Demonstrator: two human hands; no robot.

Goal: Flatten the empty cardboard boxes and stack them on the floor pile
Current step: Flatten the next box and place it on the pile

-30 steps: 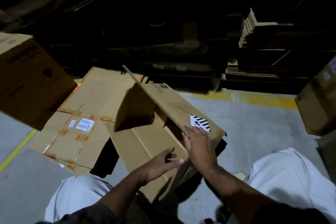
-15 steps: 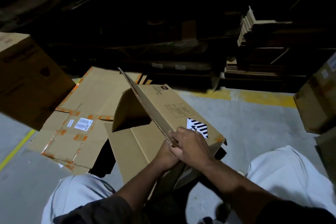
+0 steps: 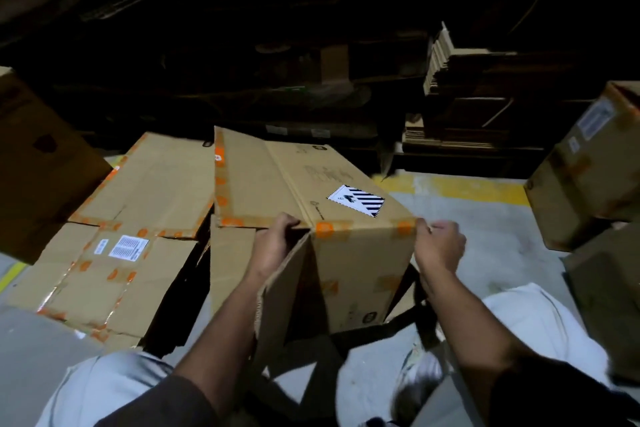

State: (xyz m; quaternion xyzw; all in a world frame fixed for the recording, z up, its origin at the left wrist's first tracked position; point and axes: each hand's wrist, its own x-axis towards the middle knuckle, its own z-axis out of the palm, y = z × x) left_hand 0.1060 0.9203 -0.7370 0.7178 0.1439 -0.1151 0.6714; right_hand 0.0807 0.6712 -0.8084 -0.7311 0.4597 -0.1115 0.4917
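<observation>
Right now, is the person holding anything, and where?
Yes: the cardboard box. The left hand grips its near top edge, the right hand its near right corner.

The person wears dark short sleeves (image 3: pixel 166 402) that end above the elbows, well back from each hand, leaving both forearms bare. Below the left hand (image 3: pixel 273 243) and the right hand (image 3: pixel 440 246) both legs are covered by pale, loose trousers (image 3: pixel 540 329), whitish-grey and softly creased at the knees. A light-coloured shoe (image 3: pixel 420 369), blurred, shows under the right forearm.
</observation>
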